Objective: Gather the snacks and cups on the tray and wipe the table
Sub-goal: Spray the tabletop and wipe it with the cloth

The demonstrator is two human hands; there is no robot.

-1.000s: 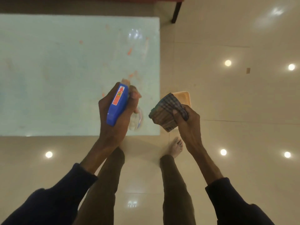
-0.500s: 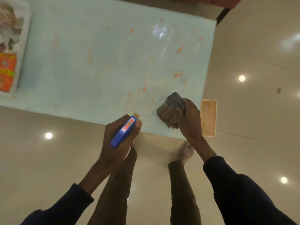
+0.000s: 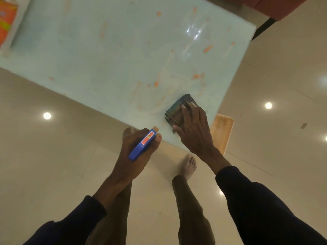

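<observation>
A pale glass table carries several orange smears. My right hand lies flat on a folded checked cloth and presses it onto the table near the front right corner. My left hand grips a blue bottle with a red label, held just off the table's near edge. At the far left a white tray holds an orange snack packet, only partly in view.
An orange plastic basket sits on the floor beside the table's right corner. My bare foot stands on the glossy tiled floor. A dark furniture leg is at the upper right.
My right hand brought the cloth down from the air onto the table and flattened over it. My left hand drew the blue bottle back off the table. The view swung left, showing the tray.
</observation>
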